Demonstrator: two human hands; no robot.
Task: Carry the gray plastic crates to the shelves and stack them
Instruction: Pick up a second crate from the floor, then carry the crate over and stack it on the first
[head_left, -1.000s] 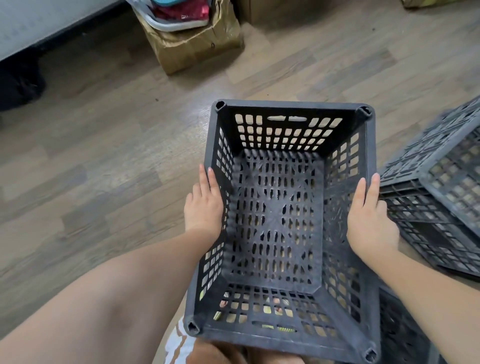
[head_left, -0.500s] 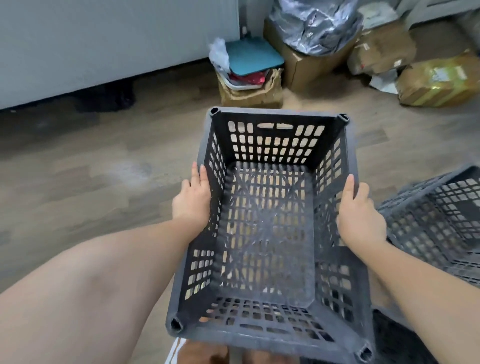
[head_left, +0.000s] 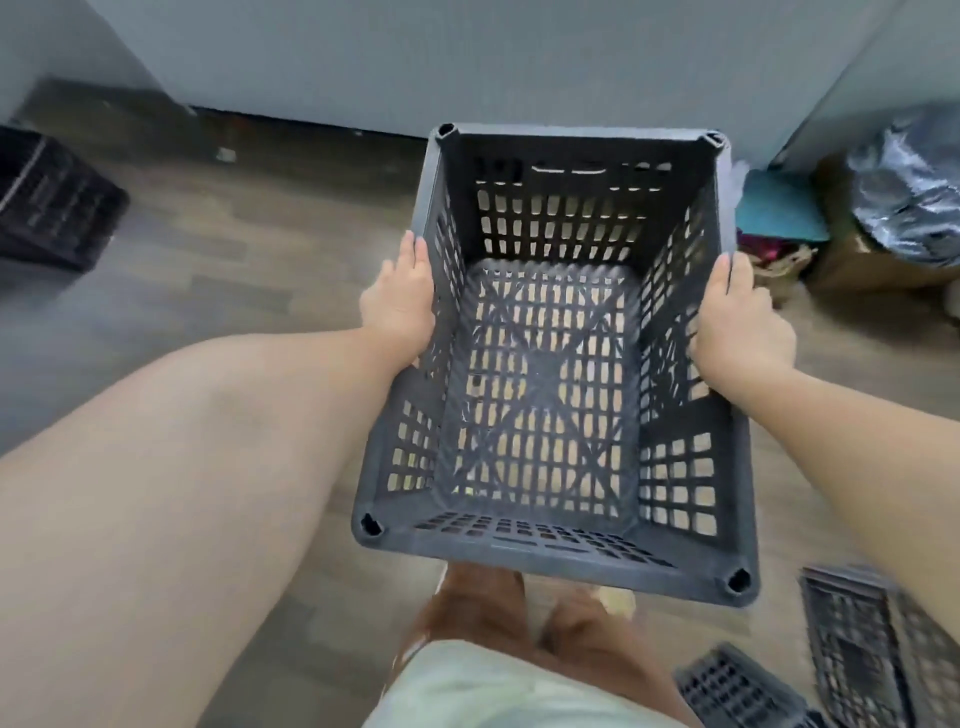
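The gray crate (head_left: 561, 364) is held above the wooden floor (head_left: 234, 291), its open top facing up. Its left wall is gripped by the left hand (head_left: 400, 306) and its right wall by the right hand (head_left: 740, 327), fingers closed over the rims. More crates (head_left: 857, 649) lie on the floor at the lower right.

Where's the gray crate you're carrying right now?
In the head view the gray crate sits centre frame, held above the wood floor between the left hand and right hand, with its far rim toward the pale wall.
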